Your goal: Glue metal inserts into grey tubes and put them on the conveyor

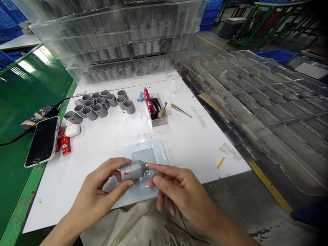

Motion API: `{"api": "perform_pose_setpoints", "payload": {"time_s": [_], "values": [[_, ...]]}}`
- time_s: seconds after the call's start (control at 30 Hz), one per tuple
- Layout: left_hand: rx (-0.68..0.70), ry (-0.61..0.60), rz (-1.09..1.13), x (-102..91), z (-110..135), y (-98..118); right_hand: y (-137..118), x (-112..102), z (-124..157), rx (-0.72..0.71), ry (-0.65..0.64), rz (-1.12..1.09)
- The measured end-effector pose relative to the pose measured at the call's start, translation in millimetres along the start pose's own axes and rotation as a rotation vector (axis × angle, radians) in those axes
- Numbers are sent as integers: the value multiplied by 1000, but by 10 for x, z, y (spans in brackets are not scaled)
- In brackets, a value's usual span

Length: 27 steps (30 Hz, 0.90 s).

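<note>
Between the thumb and fingers of my left hand (102, 189) lies a grey plastic cylinder (135, 171) on its side, with a red mark and a tapered right end carrying a small metal tip. My right hand (176, 188) has its index finger stretched out against that tip, the thumb apart below and the other fingers loosely curled. Under the cylinder, a light blue pad (164, 153) with a grey plate (143, 155) on it rests on the white table (102, 147).
Several grey cylinders (99, 109) stand at the back left. A clear box (160, 121) holds a red cutter (148, 100) and a small bottle; tweezers (181, 111) lie beside it. A phone (42, 141) is at left. Clear trays (123, 34) are stacked behind, more trays (251, 102) at right.
</note>
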<state>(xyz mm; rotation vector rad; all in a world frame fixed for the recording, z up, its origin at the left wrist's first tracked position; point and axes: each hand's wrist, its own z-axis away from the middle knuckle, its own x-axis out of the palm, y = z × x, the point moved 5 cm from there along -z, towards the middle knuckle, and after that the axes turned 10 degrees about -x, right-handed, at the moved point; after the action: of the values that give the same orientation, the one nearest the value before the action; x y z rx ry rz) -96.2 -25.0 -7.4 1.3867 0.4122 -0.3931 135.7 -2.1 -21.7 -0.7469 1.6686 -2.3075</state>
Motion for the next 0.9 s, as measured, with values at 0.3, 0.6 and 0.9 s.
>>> {"api": "perform_pose_setpoints", "payload": {"time_s": [0.3,0.6,0.9], "values": [[-12,-20,-49,67,-234,173,-3,184,-156,299,-253,-367],[98,6,63,188,-186,115,-256,-273,-220,271,-164,130],[-53,19,205,274,-184,-118,-1228,-671,-1009,-522,387,953]]}}
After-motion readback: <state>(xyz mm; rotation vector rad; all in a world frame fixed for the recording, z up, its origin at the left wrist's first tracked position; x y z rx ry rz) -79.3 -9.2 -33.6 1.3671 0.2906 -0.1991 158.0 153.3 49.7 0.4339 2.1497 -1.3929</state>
